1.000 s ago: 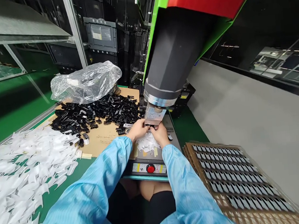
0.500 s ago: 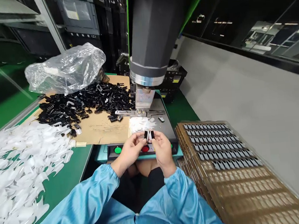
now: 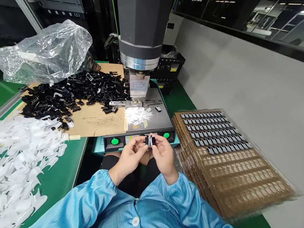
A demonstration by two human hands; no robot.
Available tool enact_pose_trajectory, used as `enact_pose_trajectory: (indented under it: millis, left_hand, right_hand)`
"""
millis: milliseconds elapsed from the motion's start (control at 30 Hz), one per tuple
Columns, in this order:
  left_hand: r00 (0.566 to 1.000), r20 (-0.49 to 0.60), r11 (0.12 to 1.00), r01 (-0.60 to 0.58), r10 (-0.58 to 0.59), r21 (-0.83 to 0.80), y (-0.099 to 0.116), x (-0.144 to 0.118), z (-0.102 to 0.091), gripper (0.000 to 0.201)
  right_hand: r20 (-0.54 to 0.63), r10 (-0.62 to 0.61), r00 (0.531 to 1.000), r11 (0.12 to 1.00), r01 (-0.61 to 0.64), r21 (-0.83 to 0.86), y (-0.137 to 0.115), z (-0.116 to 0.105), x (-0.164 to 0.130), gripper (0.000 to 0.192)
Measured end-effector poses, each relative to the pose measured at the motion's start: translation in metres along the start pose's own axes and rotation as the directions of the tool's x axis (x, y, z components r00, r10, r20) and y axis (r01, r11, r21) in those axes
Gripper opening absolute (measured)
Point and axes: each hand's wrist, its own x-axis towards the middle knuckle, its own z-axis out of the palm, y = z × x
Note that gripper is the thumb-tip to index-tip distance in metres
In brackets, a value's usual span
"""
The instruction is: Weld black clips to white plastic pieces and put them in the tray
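In front of the machine's control panel (image 3: pixel 110 143), both hands are close together at the same height. My left hand (image 3: pixel 130 154) pinches a small black plastic piece (image 3: pixel 147 140) between thumb and fingers. My right hand (image 3: pixel 164 154) pinches another black plastic piece (image 3: pixel 153 141), side by side with the first. Thin white edges show between the two; whether they are joined, I cannot tell. Just beyond the hands, a small heap of white plastic pieces (image 3: pixel 137 115) lies on the machine's base, below the press head (image 3: pixel 139 86). A single black-and-grey piece (image 3: pixel 158 108) rests to its right.
Many black parts (image 3: pixel 85 86) are piled on cardboard (image 3: pixel 97 124) at the left, with a clear plastic bag (image 3: pixel 45 54) behind. Loose white pieces (image 3: pixel 20 157) cover the green table (image 3: pixel 63 162). Stacked trays (image 3: pixel 209 165) stand at the right, the top one partly filled with grey-and-black pieces.
The camera view has shifted, so the bench and machine sit higher and further left. My hands have drawn slightly back toward my body from the panel, still pinching the black pieces.
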Motion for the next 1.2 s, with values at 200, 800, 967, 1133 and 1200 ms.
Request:
enact_pose_trajectory:
  millis: [200,800,967,1133,1200]
  left_hand:
    - [1.0,0.004,1.0,0.023,-0.023,-0.012,0.003,-0.002,0.0,0.037]
    - [0.943,0.136,0.857,0.332,-0.303,-0.395,0.017,-0.001,-0.004,0.032]
    - [0.932,0.195,0.812,0.363,-0.306,-0.457,0.02,-0.001,-0.004,0.032]
    - [0.924,0.204,0.803,0.381,-0.322,-0.459,0.016,-0.002,-0.006,0.033]
    - [0.923,0.206,0.806,0.385,-0.326,-0.45,0.015,-0.002,-0.007,0.032]
  right_hand:
    - [-0.012,0.009,1.0,1.0,-0.008,0.017,0.003,0.002,-0.001,0.034]
    - [-0.049,0.076,0.996,0.991,-0.07,0.118,-0.002,-0.002,-0.01,0.034]
    - [-0.045,0.143,0.989,0.974,-0.133,0.182,0.0,-0.001,-0.012,0.034]
    - [-0.045,0.165,0.985,0.967,-0.153,0.202,0.001,0.0,-0.012,0.035]
    - [-0.039,0.171,0.984,0.966,-0.16,0.202,0.002,-0.001,-0.012,0.035]
